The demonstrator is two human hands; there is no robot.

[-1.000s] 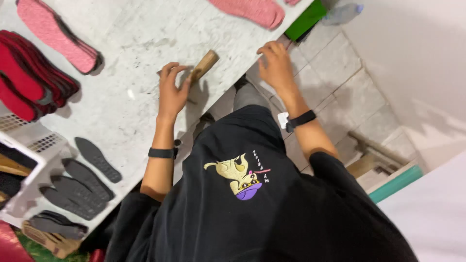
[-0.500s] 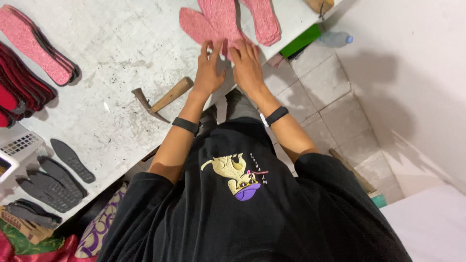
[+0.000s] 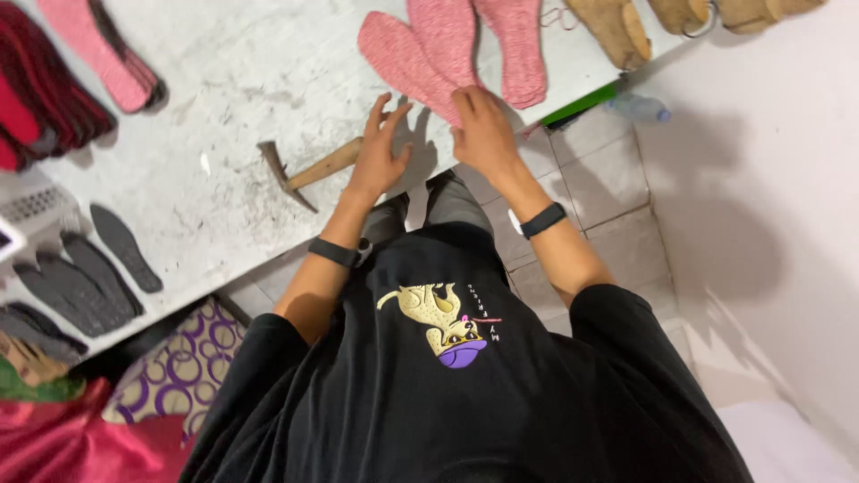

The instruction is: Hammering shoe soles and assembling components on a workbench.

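A shoemaking workshop: insoles, wooden lasts and a hammer on a scuffed workbench.

insoles mottled pink | table grey-white | hammer handle tan

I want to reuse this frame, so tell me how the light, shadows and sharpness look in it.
Head view: even, soft light on the pale table; mild shadows beside the left hand and hammer; a broad shadow on the white wall. The pink insoles under the right hand are slightly soft; no glare.
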